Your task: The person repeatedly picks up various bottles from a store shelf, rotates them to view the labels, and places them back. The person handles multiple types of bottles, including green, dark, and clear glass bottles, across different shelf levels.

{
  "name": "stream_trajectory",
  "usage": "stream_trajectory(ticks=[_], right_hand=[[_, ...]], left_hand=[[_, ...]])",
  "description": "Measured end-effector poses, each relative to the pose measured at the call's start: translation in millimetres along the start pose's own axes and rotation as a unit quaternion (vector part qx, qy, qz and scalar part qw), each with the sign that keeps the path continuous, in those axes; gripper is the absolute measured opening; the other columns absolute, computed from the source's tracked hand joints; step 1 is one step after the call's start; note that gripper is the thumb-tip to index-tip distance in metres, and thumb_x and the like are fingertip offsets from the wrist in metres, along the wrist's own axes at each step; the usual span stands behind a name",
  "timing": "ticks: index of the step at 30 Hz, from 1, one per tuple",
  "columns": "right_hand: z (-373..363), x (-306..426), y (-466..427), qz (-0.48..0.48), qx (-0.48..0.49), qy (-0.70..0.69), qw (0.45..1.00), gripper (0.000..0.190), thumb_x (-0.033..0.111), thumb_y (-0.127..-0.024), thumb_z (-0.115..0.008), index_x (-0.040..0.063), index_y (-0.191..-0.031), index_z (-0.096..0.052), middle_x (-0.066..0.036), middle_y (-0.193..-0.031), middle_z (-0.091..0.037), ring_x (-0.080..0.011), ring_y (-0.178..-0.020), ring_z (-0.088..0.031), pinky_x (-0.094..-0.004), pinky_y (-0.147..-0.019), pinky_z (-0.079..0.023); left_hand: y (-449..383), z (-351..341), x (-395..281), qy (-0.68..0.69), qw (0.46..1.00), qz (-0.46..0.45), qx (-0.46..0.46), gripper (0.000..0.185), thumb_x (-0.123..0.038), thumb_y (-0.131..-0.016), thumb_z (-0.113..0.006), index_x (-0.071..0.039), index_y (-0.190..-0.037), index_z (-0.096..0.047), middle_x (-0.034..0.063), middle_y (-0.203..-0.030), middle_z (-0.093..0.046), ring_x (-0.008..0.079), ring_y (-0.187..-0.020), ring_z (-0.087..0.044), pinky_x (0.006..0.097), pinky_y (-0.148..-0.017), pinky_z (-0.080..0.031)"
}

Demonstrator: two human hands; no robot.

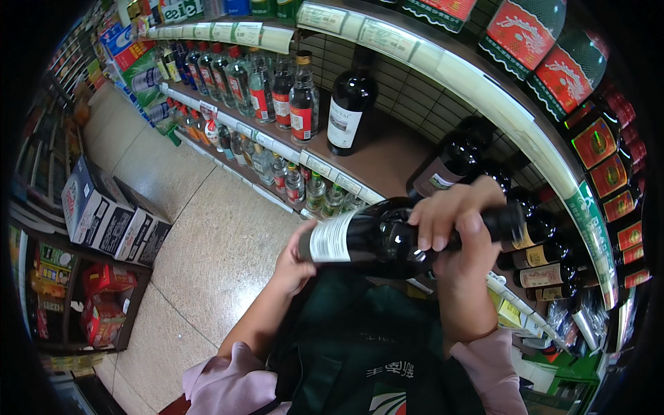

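Note:
A dark glass wine bottle (383, 239) with a white label lies nearly level across my body, its neck pointing right. My left hand (296, 262) cups the base at the label end. Around the shoulder and neck, my right hand (461, 223) is closed with its fingers on top. The label is blurred, and part of the neck is hidden by the fingers. Beyond the held bottle, another wine bottle (348, 111) with a white label stands upright on the brown shelf (381, 148). Just behind my right hand stands a dark bottle (441, 168).
Clear liquor bottles (301, 98) with red labels line the shelf at left, with smaller bottles (294, 187) below. More wine bottles (542, 254) stand at right. A price-tag rail (415, 44) curves overhead. Cartons (111, 218) sit on a low cabinet across the tiled floor (202, 249).

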State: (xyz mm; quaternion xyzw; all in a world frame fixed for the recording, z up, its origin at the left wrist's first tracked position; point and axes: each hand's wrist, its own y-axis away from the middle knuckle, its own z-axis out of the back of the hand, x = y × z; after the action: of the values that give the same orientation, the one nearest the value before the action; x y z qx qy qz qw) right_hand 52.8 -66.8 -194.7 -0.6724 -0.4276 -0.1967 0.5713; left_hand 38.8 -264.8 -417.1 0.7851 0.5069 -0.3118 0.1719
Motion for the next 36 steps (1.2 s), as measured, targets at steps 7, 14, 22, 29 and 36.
stream_trajectory(ticks=[7, 14, 22, 29, 36], right_hand=[[-7, -37, -12, 0.223, -0.084, 0.311, 0.92, 0.021, -0.007, -0.077, -0.064, 0.004, -0.081, -0.047, -0.008, -0.071, -0.056, -0.0158, -0.065, -0.055, -0.0274, -0.063, -0.047], [15, -82, -40, 0.153, -0.2, 0.351, 0.902, 0.026, 0.001, -0.075, -0.073, 0.004, -0.08, -0.048, -0.005, -0.075, -0.054, -0.0121, -0.068, -0.052, -0.0244, -0.065, -0.045], [49, -100, -79, 0.051, -0.29, 0.384, 0.875, 0.031, 0.022, -0.077, -0.074, 0.002, -0.079, -0.05, -0.003, -0.07, -0.053, -0.0107, -0.064, -0.048, -0.0248, -0.062, -0.044], [85, -112, -106, 0.064, -0.273, 0.417, 0.864, 0.041, 0.027, -0.079, -0.071, -0.007, -0.097, -0.056, -0.02, -0.09, -0.064, -0.035, -0.082, -0.06, -0.0367, -0.077, -0.046], [121, -122, -125, 0.021, -0.247, 0.604, 0.757, 0.033, 0.014, -0.083, -0.06, -0.005, -0.109, -0.054, -0.023, -0.104, -0.06, -0.0386, -0.098, -0.055, -0.0357, -0.087, -0.042]], left_hand=[[-82, -106, -17, -0.6, 0.692, -0.398, 0.047, 0.108, -0.017, -0.071, -0.075, -0.004, -0.144, 0.004, 0.0306, -0.145, -0.008, 0.0468, -0.133, -0.016, 0.0494, -0.108, -0.02], [-185, -84, 43, -0.399, 0.874, -0.276, 0.011, 0.084, -0.02, -0.075, -0.072, -0.001, -0.135, -0.017, 0.0251, -0.133, -0.033, 0.0382, -0.123, -0.037, 0.0452, -0.101, -0.032], [-206, -100, 18, -0.494, 0.812, -0.31, 0.012, 0.097, -0.027, -0.063, -0.08, 0.001, -0.134, -0.021, 0.0255, -0.13, -0.036, 0.0391, -0.12, -0.039, 0.0437, -0.1, -0.034], [-226, -103, 9, -0.513, 0.823, -0.239, 0.053, 0.099, -0.024, -0.061, -0.082, 0.004, -0.134, -0.023, 0.026, -0.127, -0.043, 0.0374, -0.118, -0.045, 0.0403, -0.098, -0.038], [-253, -107, -6, -0.447, 0.872, -0.116, 0.164, 0.093, -0.016, -0.064, -0.081, 0.003, -0.134, -0.023, 0.0209, -0.124, -0.047, 0.0275, -0.117, -0.047, 0.035, -0.099, -0.036]])
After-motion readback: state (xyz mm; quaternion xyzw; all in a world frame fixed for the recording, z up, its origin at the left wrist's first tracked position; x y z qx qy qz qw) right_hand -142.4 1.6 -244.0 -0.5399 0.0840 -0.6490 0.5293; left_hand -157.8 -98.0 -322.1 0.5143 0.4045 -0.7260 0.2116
